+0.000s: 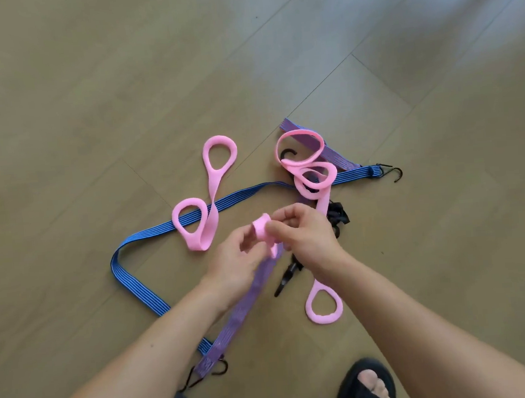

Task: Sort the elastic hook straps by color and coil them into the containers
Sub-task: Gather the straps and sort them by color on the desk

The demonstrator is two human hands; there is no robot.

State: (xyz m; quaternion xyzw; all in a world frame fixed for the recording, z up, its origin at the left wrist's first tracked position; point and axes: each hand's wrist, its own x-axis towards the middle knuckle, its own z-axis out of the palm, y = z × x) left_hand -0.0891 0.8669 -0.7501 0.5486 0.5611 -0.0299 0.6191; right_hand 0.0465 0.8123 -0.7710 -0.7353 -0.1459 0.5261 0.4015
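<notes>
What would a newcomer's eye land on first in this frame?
The two hands meeting at centre: the left hand and right hand pinch a small pink coil between them. Next come the bright pink bands on the wooden floor beyond, a looped pink strap to the left and a pink tangle to the right. A long blue strap bends across the floor at left.

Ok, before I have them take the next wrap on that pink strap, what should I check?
1. Grip on pink coil by left hand and right hand: ok.
2. Loose pink strap free of the others: not ok, it lies over the blue strap.
3. Hands clear of purple strap: not ok, it runs under the left hand.
4. Right wrist clear of black hook: cannot tell.
5. Any container in view: not ok, none visible.
</notes>
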